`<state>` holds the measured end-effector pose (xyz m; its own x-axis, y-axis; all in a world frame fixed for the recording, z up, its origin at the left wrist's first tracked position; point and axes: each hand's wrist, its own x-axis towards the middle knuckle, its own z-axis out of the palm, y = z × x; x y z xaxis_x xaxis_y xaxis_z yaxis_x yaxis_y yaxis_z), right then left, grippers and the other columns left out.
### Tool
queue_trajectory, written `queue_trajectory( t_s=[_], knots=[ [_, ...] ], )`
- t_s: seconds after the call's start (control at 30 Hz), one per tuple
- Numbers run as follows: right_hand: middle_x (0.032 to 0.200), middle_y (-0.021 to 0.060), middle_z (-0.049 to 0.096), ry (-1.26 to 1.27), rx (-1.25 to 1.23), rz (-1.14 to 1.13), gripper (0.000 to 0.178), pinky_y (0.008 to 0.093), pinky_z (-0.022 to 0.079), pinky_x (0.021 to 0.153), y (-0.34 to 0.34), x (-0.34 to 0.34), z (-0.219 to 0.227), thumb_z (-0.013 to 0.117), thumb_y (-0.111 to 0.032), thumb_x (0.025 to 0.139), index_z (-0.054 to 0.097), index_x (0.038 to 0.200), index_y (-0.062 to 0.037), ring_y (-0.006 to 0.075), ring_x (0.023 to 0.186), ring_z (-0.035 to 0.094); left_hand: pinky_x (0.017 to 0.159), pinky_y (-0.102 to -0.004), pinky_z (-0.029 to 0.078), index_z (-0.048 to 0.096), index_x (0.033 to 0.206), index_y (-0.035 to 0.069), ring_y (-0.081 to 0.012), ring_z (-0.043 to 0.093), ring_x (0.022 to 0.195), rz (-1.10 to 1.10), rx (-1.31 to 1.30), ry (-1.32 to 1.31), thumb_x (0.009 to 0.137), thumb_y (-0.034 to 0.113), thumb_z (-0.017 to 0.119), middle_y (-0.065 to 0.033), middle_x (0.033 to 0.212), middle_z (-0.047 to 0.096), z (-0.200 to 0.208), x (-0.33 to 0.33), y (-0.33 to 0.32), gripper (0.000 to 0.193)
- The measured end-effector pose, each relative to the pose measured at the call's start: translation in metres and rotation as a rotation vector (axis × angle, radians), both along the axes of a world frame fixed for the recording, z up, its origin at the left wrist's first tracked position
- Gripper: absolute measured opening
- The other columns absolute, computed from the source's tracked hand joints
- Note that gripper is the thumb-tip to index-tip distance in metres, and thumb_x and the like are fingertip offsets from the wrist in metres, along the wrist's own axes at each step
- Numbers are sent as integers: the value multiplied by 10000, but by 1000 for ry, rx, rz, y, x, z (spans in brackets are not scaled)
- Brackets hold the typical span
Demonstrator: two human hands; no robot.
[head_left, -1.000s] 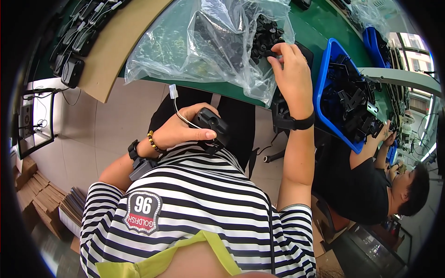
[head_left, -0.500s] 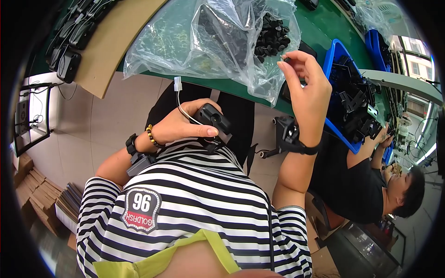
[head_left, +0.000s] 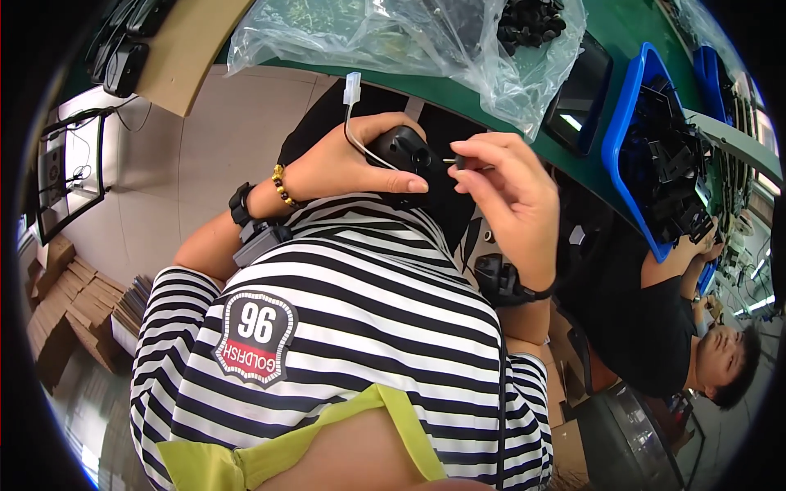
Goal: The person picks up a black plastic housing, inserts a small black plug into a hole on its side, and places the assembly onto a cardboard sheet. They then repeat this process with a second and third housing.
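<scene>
My left hand [head_left: 352, 159] is closed around a rounded black plastic housing [head_left: 399, 150], held above my lap. From the housing a thin white cable loops over the hand to a white plug connector [head_left: 352, 88]. Between thumb and fingertips my right hand [head_left: 520, 200] pinches a small black thumbscrew [head_left: 461, 161]. Its thin metal shank points left at the round hole in the housing's end, a short gap away. Similar black knobs [head_left: 530, 23] lie heaped on a clear plastic bag [head_left: 368, 37] on the green table [head_left: 422, 88].
At the right stands a blue bin [head_left: 612, 155] full of black brackets, with a dark flat panel [head_left: 583, 94] beside it. Black units with cables [head_left: 127, 69] lie at the far left by a brown board [head_left: 184, 61]. A co-worker [head_left: 655, 327] sits at my right.
My right hand has come from beside the heap of knobs down and left to the housing, the thumbscrew now plainly visible. The housing sits slightly further right, and the view has shifted.
</scene>
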<state>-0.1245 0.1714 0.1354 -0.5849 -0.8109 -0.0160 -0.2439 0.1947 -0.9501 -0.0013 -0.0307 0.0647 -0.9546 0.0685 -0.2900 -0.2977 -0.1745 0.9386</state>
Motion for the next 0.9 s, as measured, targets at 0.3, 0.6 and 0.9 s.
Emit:
queue_trajectory(
  t_s=[0.3,0.6,0.9],
  knots=[
    [1048,102,663,301,74,52,224,300,543,732,2,17,-27,725,56,846,686,1057,-10,187,831,669,810,-214,485,641,1168,61,-42,594,921,-45,-175,108,789,207,896,15,1003,660,-1,0,5,480],
    [1032,100,657,366,64,63,219,332,529,738,2,18,-29,748,16,834,689,1040,-27,232,844,658,858,-244,491,648,1176,58,-72,600,957,-67,-191,96,786,206,894,9,1034,660,-3,1,6,485],
    [911,99,611,584,122,99,152,390,478,698,-1,24,-29,753,-104,860,659,954,-30,291,815,608,860,-261,493,647,1172,53,-106,609,955,-87,-136,33,771,174,896,-21,1038,662,-7,7,11,487]
  ],
)
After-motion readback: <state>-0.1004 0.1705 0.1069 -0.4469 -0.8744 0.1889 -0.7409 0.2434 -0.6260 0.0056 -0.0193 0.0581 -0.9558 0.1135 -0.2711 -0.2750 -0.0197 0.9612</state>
